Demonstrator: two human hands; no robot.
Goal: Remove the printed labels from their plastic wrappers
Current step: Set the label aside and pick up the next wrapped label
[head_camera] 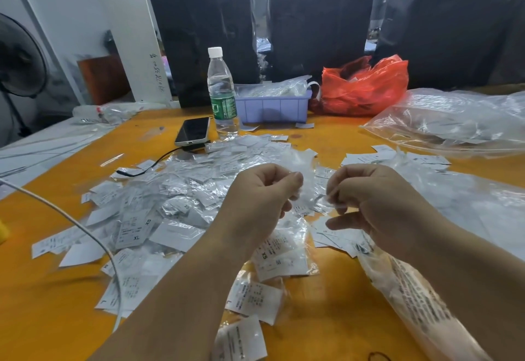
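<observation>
Small clear plastic wrapper (312, 200) is pinched between curled fingers of left hand (260, 198) and right hand (369, 204), evidently for pulling apart, above scattered white printed labels (159, 218) on orange table (326, 318).

One water bottle (222, 93), one phone (193, 131), one purple tray (272, 106) and one red bag (366, 88) stand far off. Two hands (261, 196) (377, 204). Too many labels (133, 230) to count.

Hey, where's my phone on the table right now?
In the head view, the phone lies left of centre on the orange table, touching the water bottle on its left.
</observation>
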